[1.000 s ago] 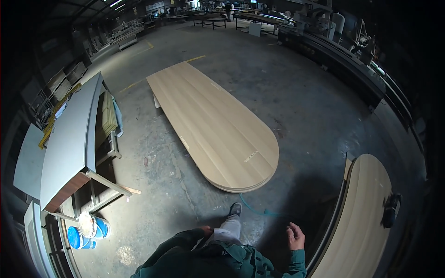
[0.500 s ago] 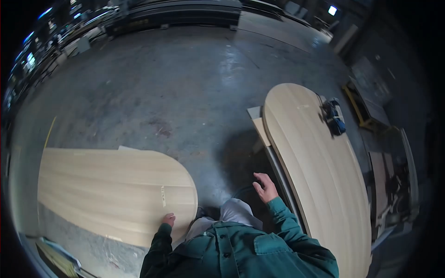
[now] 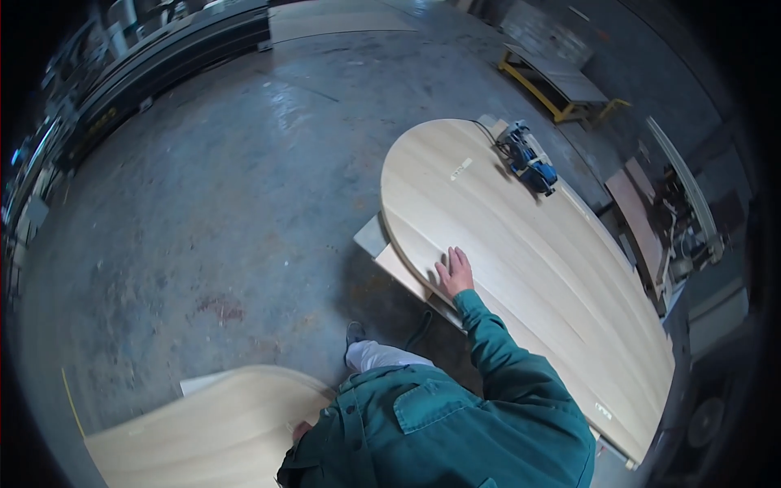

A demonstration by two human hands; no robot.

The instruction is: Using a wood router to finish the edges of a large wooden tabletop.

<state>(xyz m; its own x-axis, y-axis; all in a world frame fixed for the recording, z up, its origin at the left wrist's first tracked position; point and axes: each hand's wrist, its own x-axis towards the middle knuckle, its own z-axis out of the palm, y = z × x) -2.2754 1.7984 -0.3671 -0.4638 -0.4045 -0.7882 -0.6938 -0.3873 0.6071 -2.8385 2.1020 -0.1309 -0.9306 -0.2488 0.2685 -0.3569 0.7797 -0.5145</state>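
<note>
From the person's head, the wide fisheye view looks steeply down, the green jacket [image 3: 443, 427] very near, facing across the rounded panel [image 3: 537, 260] at right and the concrete floor [image 3: 228, 211] toward far left.

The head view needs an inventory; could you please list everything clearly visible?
Round-ended wood-grain panel: one, pale beige, centre right.
Corded power tool: one, blue and black, on that panel.
Curved-edged wood-grain panel: one, pale beige, lower left.
Low table: one, yellow-framed, grey-topped, upper right.
Long machine: one, black, upper left.
Concrete floor: one, grey, centre left.
Long-sleeved jacket: one, green, bottom centre.
Trousers: one pair, pale, lower centre.
Left hand: one, bare, lower left.
Right hand: one, bare, over the round-ended panel.
</note>
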